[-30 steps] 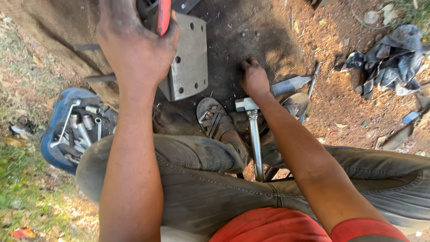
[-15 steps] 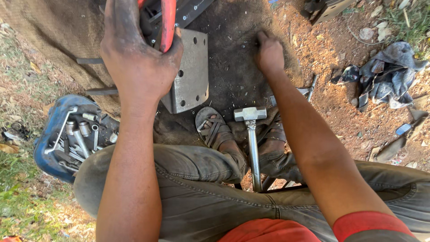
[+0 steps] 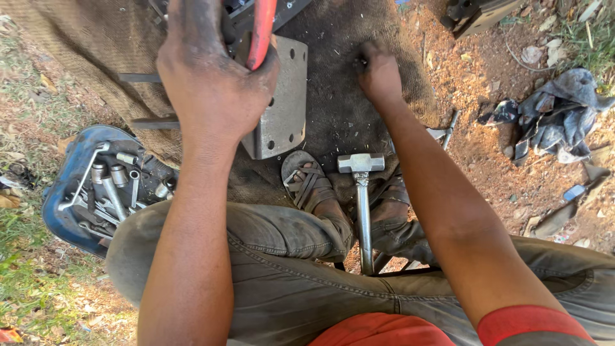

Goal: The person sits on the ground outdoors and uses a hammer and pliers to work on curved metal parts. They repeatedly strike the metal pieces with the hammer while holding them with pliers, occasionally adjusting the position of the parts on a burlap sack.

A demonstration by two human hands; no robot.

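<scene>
At far left lies the blue socket tray [image 3: 64, 205]. Your left hand [image 3: 214, 83] is clenched on a red tool handle [image 3: 261, 32] against the drilled grey metal plate [image 3: 285, 106] on the dark cloth [image 3: 339, 109]. The hammer [image 3: 362, 192] lies between your feet. Your right hand [image 3: 379, 75] pinches something small on the cloth; judge it a riveting step, so steady the plate first.

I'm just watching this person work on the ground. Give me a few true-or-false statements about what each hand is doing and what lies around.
1. The left hand grips a red-handled tool. True.
2. The steel hammer is held in the right hand. False: it lies between the feet, untouched; the right hand presses on the dark brown cloth.
3. A blue plastic tray of metal sockets sits beside the left leg. True.
4. The grey curved metal plate with holes lies on bare grass. False: it rests on the cloth.
</scene>
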